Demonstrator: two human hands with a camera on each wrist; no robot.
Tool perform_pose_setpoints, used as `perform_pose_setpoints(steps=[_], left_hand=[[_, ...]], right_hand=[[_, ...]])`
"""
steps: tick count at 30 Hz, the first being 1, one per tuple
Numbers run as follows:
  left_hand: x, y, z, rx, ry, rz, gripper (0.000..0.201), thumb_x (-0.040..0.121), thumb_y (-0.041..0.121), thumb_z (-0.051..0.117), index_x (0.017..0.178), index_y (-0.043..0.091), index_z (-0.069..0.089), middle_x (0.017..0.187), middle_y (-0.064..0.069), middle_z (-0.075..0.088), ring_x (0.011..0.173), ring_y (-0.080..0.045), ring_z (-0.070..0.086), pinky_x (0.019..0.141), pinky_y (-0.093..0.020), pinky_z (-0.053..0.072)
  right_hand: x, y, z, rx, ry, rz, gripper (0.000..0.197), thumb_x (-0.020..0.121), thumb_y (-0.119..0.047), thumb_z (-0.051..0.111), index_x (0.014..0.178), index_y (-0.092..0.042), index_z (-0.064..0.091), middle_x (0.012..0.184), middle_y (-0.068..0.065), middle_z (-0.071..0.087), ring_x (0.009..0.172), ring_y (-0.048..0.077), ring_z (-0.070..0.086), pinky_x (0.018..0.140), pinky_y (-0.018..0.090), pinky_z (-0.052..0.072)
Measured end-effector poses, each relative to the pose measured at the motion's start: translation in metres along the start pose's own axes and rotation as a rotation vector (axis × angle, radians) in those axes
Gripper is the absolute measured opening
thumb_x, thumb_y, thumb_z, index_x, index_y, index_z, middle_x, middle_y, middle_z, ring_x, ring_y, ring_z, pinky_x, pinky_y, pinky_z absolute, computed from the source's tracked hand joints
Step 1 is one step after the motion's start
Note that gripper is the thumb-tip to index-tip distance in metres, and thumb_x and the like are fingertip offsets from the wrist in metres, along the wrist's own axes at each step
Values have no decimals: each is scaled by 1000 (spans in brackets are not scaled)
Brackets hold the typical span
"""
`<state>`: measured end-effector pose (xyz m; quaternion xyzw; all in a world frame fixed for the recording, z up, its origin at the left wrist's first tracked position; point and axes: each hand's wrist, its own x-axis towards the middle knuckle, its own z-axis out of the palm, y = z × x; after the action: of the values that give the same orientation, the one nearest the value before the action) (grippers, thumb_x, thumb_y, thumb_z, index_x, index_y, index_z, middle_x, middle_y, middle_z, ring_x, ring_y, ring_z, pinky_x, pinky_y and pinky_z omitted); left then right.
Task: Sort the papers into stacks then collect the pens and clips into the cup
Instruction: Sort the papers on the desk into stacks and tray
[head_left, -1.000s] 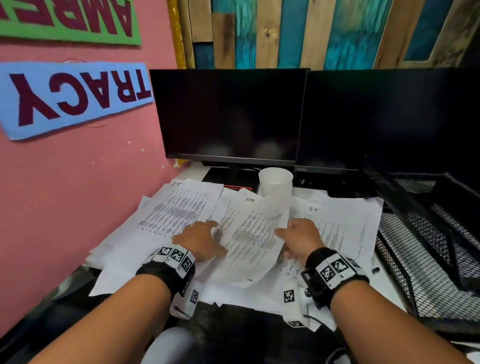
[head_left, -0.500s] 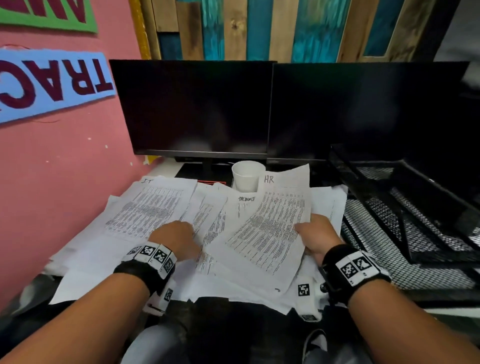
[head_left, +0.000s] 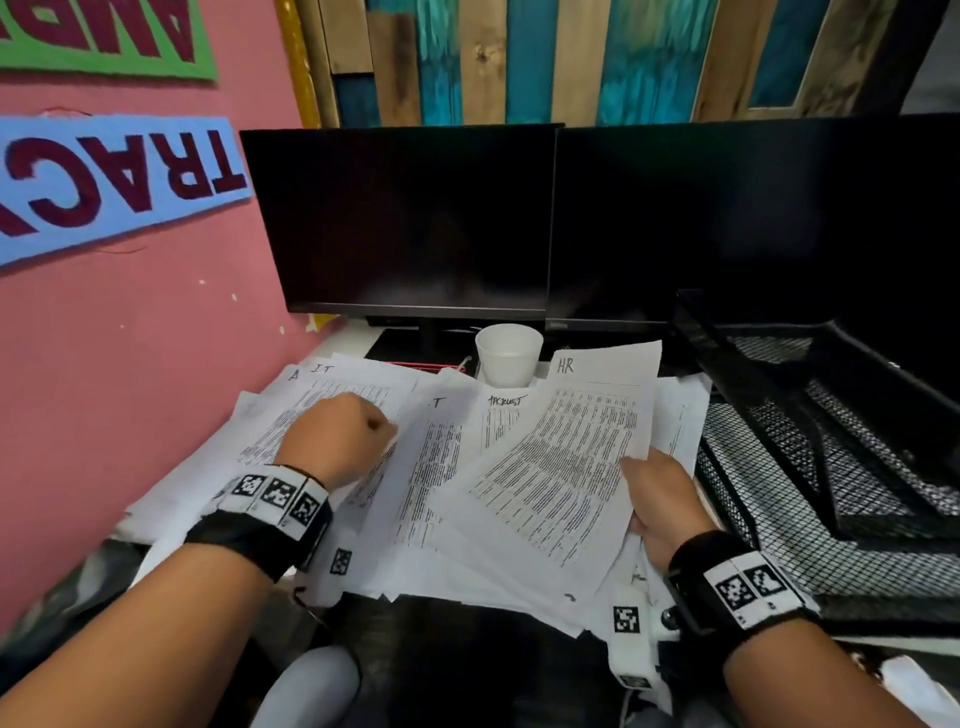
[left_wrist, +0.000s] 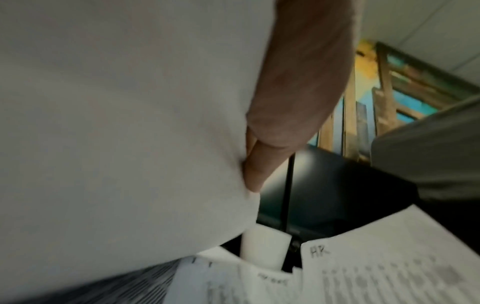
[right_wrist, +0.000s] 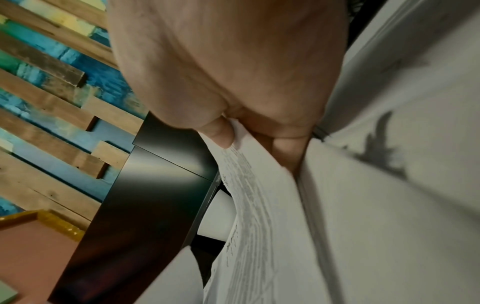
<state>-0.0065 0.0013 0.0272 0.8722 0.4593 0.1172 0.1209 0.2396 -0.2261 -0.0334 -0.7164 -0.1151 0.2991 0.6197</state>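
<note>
Printed papers (head_left: 447, 467) lie spread in overlapping layers on the desk. My right hand (head_left: 636, 467) pinches the right edge of the sheet marked HR (head_left: 566, 467), thumb on top and fingers beneath (right_wrist: 288, 152), and holds it tilted above the pile. My left hand (head_left: 374, 431) is curled over the sheet marked IT (head_left: 332, 395) at the left. Its fingers (left_wrist: 255, 164) press against a raised white sheet (left_wrist: 130, 144). A white cup (head_left: 509, 353) stands upright behind the papers. No pens or clips are in sight.
Two dark monitors (head_left: 415, 223) stand close behind the cup. A black wire mesh tray (head_left: 831, 441) takes up the right side of the desk. A pink wall (head_left: 130, 364) borders the papers on the left.
My right hand has drawn the HR sheet out to the right and lifted it. My left hand has slid farther up the IT sheet and curled into a fist.
</note>
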Motion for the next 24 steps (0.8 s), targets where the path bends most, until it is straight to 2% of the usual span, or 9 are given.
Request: perform_pose_setpoints(steps=[2,4,8,11,13,15,18,21,24], left_hand=[[-8,15,-10,-98,54,49,33,99,38,61,78,17,75,68,3,70,68,-19,65,65,-29,52],[-16,34,-13,-195,98,97,28,100,40,61,86,24,78,78,7,74,76,-15,67,70,-29,53],[-26,76,3,-304,39,181,24,99,44,63,98,28,80,104,13,78,94,-14,71,86,-31,55],[-33,108,29,-303,-103,311,27,102,42,58,112,27,78,127,13,73,103,-14,72,96,-31,55],[-41,126,44,-322,-191,413,28,104,39,56,120,27,75,131,8,72,110,-16,70,101,-34,54],[-48,135,53,-371,-309,483,27,104,37,55,124,32,72,119,3,76,102,-16,72,97,-37,56],[-53,130,48,-421,-464,445,30,101,52,52,113,37,75,92,9,74,84,-11,69,91,-35,57],[-42,102,33,-363,-428,335,43,101,60,48,122,32,73,122,9,72,114,-17,67,106,-35,49],[-22,52,20,-133,-394,177,46,101,53,54,144,38,56,153,9,53,131,-17,57,105,-30,44]], right_hand=[[-6,2,2,54,-10,22,36,100,-17,46,116,-34,73,110,11,78,109,41,70,95,62,56],[-9,0,4,115,-20,34,30,99,-21,50,113,-33,74,118,17,74,117,47,65,97,70,51],[-22,-15,14,260,-69,27,26,108,-14,47,118,-20,71,111,6,80,107,32,73,98,57,56],[-34,-25,25,297,-154,10,29,111,-28,43,124,-17,67,111,10,79,106,34,75,99,57,56],[-38,-28,30,281,-221,21,38,108,-43,48,126,-16,67,112,14,79,107,35,75,102,57,54],[-34,-26,31,251,-239,-8,35,104,-37,59,130,-15,66,114,13,78,107,32,75,102,55,55],[-27,-18,22,187,-183,-42,31,102,0,52,122,-13,72,108,14,79,102,35,76,95,57,58],[-24,-13,14,174,-151,-13,35,101,6,48,114,-13,75,104,16,80,96,39,77,91,62,59],[-22,-10,17,181,-140,5,37,101,5,46,113,-15,75,105,16,80,94,38,77,89,62,59]])
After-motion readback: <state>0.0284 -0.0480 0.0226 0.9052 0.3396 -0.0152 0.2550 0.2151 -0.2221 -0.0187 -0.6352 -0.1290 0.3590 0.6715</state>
